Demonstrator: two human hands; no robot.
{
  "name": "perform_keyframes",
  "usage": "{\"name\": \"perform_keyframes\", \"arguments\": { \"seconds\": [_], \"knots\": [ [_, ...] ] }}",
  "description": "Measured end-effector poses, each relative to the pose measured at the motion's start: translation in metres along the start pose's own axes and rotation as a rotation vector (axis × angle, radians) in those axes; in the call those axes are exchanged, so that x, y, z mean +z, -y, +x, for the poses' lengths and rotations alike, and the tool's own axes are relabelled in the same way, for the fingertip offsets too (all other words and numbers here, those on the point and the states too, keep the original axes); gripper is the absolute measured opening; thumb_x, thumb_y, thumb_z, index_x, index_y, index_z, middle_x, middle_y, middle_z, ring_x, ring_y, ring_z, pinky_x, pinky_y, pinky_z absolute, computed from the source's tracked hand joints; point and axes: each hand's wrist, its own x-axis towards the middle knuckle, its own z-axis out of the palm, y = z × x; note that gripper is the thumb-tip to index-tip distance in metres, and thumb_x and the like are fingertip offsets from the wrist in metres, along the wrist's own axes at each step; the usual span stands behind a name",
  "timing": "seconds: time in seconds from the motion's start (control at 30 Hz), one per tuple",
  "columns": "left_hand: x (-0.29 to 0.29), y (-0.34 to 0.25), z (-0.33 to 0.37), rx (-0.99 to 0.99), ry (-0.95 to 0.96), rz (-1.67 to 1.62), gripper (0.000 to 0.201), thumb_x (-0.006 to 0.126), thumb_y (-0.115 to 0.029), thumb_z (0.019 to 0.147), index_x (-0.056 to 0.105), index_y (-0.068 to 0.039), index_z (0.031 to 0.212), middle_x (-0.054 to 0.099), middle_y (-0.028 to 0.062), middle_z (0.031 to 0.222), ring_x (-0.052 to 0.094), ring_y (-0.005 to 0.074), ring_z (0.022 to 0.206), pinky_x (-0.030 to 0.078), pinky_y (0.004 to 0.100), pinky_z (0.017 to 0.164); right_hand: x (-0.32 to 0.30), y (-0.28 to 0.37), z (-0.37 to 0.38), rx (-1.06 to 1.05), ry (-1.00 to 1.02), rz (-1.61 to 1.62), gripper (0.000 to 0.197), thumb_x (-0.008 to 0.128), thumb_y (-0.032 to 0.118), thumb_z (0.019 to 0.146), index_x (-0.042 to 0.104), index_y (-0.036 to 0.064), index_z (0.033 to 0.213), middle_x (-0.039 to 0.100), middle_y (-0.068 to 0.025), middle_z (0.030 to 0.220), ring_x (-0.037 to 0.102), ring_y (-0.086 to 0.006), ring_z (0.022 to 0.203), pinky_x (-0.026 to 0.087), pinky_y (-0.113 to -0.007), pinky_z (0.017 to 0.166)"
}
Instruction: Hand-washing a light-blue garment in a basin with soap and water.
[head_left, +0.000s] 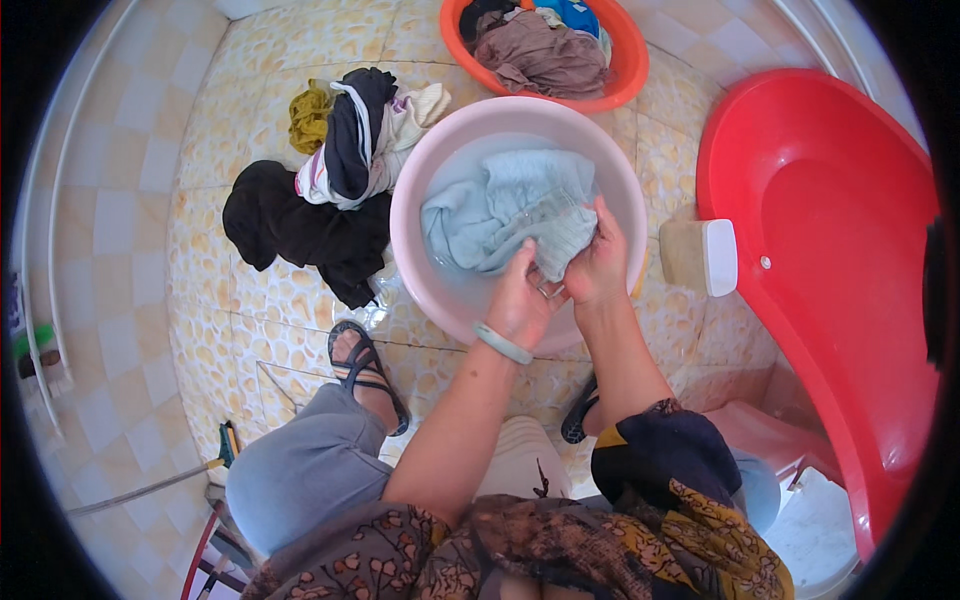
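Observation:
A pale pink basin (405, 225) stands on the floor before me, with cloudy water in it. In the water lies a wet light-blue garment (535, 180), bunched and folded over itself. The near right end of this garment is raised between my hands. My left hand (520, 303), with a pale bangle at the wrist, grips its lower edge, thumb on top. On the right side of that end, my right hand (602, 262) is closed round the cloth. Some fingers of both hands are hidden under the fabric.
Left of the basin lie a black garment (300, 225), a dark and white garment (355, 140) and a mustard cloth (309, 116). An orange tub (627, 80) of clothes stands behind. At the right are a white-lidded container (718, 258) and a large red tub (800, 230).

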Motion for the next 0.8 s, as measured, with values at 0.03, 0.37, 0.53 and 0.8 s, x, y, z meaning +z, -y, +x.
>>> {"name": "perform_keyframes", "arguments": {
  "seconds": [0.03, 0.37, 0.53, 0.8],
  "knots": [
    [0.001, 0.001, -0.001, -0.101, -0.054, -0.109, 0.031, 0.047, -0.030, 0.092, 0.051, -0.007, 0.112, 0.052, 0.0083, 0.115, 0.049, 0.0160, 0.103, 0.042, 0.0382, 0.087, -0.018, 0.002, 0.005, 0.001, 0.099, -0.011, 0.025, 0.051, 0.031, 0.092, 0.055, 0.0066, 0.090, 0.058, -0.0065, 0.082, 0.055, -0.0183, 0.073, 0.048, -0.034, 0.067],
    [-0.023, 0.002, 0.017, 0.197, -0.016, -0.075, 0.034, 0.042, -0.024, 0.096, 0.045, -0.002, 0.122, 0.053, 0.0076, 0.114, 0.055, 0.0187, 0.102, 0.046, 0.0339, 0.089, -0.052, 0.025, 0.007, -0.083, 0.191, -1.152, 0.031, 0.062, 0.037, 0.084, 0.057, 0.0073, 0.077, 0.054, 0.0004, 0.072, 0.050, -0.0102, 0.062, 0.041, -0.027, 0.054],
    [-0.019, -0.004, 0.014, 0.214, -0.080, 0.050, 0.039, 0.043, -0.029, 0.096, 0.045, -0.001, 0.123, 0.056, 0.0076, 0.112, 0.056, 0.0182, 0.101, 0.048, 0.0332, 0.087, -0.030, 0.003, 0.005, 0.011, 0.029, -1.121, 0.030, 0.061, 0.032, 0.086, 0.057, 0.0068, 0.070, 0.052, 0.0006, 0.067, 0.049, -0.0092, 0.060, 0.037, -0.027, 0.049],
    [-0.054, -0.012, 0.029, 0.043, -0.348, 0.102, 0.051, 0.044, -0.042, 0.094, 0.052, 0.005, 0.113, 0.061, 0.0075, 0.103, 0.061, 0.0188, 0.089, 0.051, 0.0305, 0.076, -0.028, -0.052, -0.023, -0.889, 0.458, -1.463, 0.024, 0.059, 0.027, 0.083, 0.057, 0.0069, 0.068, 0.056, -0.0091, 0.061, 0.057, -0.0218, 0.057, 0.043, -0.034, 0.052]
  ]
}}
